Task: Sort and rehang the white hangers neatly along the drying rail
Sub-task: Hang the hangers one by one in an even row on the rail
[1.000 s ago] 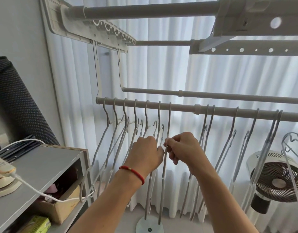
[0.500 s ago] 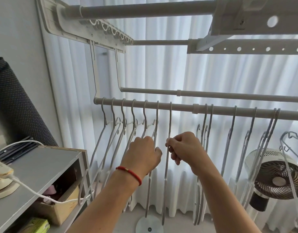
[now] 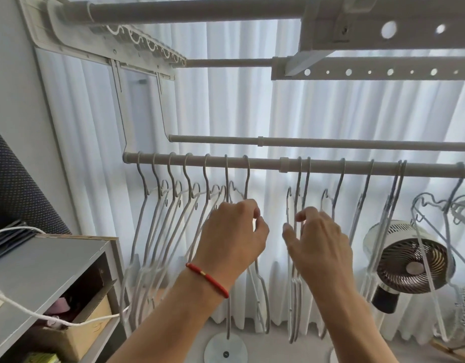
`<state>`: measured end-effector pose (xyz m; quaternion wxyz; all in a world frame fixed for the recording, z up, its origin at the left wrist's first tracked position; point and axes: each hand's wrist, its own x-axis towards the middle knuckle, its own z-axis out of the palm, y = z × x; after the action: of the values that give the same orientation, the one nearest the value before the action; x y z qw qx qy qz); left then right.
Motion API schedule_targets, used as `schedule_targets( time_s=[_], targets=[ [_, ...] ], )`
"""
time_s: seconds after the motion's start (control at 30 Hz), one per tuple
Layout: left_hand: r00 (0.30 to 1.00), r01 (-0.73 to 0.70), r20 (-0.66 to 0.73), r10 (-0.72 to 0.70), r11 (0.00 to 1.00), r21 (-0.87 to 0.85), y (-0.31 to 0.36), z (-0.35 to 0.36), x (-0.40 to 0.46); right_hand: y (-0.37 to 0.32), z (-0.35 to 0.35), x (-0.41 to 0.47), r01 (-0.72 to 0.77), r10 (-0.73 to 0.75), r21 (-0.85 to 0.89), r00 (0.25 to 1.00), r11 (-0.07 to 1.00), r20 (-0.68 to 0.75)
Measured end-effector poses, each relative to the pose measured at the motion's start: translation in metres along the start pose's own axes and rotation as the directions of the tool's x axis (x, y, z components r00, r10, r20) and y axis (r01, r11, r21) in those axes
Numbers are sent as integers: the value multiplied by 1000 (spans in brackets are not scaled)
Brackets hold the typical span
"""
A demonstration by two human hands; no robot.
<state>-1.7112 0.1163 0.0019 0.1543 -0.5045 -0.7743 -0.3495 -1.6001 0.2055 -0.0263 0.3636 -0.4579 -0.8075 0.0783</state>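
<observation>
A: What is hard to make out?

B: The left hand [image 3: 232, 237], with a red cord bracelet [image 3: 208, 279] at the wrist, covers the shoulders of the seventh white hanger [image 3: 246, 176] on the drying rail [image 3: 265, 163]. Its fingers are curled, thumb and forefinger tips close together near that hanger's neck, but whether they pinch the wire I cannot tell. The lower ends of the left group of hangers [image 3: 173, 205] blur into one another.

A: And the other hand?

B: The right hand [image 3: 318, 239] is spread, fingers loosely bent, holding nothing, right in front of a pair of hangers [image 3: 303, 179] hung side by side past the rail's joint collar. Further right, the rail and a clear hanger [image 3: 430, 231] are cut off by the edge.

A: Materials?

B: A smooth grey tube for the rail; thin, rounded white hangers with small notches (seven evenly spaced at the left, looser ones to the right). Pleated sheer curtains [image 3: 239, 106] behind, a round fan [image 3: 407, 260] with a dark spiral grille, a flat grey shelf [image 3: 42, 260] with a white cable [image 3: 21, 307] over it.
</observation>
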Motion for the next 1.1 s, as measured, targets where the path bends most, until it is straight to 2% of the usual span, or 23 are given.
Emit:
schedule_targets(
  time_s=[0.07,0.3,0.6,0.83,1.1],
  targets=[
    [1000,-12,-7,12,1000,-22,2,7,1,1,-1,-2,-23,30,-99,997,995,67],
    [1000,-5,28,5,1000,-23,-1,13,-1,-4,-3,5,-18,57,-298,991,954,120],
    [1000,9,21,-9,1000,-11,-9,9,-4,-13,10,6,26,-24,-50,999,998,27],
    [999,23,27,-22,1000,-8,-13,8,-6,-18,8,8,75,-76,28,997,997,6],
    [999,48,14,-48,999,-15,-15,4,-6,-28,10,4,105,-114,93,989,990,90]
  ],
)
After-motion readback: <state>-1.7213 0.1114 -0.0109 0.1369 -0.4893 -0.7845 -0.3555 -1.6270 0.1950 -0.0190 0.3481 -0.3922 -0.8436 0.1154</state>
